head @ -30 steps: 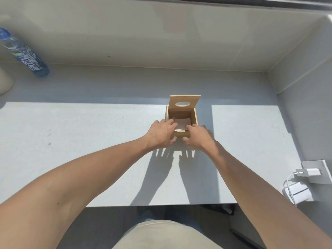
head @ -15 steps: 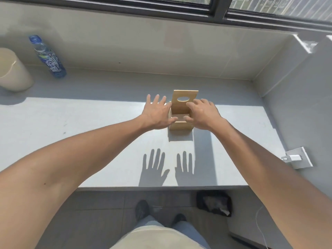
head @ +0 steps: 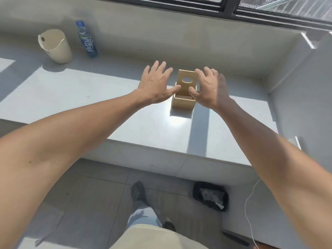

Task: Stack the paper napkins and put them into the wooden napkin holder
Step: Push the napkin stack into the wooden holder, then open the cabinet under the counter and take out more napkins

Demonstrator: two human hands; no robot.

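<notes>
The wooden napkin holder [head: 183, 103] stands on the grey ledge [head: 125, 112], a small open box with a tall back panel pierced by an oval hole. The napkins are not visible from this angle; the box's front wall hides its inside. My left hand [head: 156, 85] hovers just left of the holder, fingers spread, holding nothing. On the holder's right side my right hand [head: 208, 87] is also raised with fingers apart and nothing in it. Both thumbs point toward the box without clearly touching it.
A cream bucket [head: 55, 45] and a blue-labelled water bottle [head: 87, 40] stand at the ledge's back left. A wall [head: 296, 97] closes the right end, with windows above. On the floor below lie a black bag [head: 210, 196] and a white cable [head: 249, 203].
Both hands have come off the holder, where they pressed the napkins down, and now hover spread beside it. The camera has pulled back, showing the floor and the bucket.
</notes>
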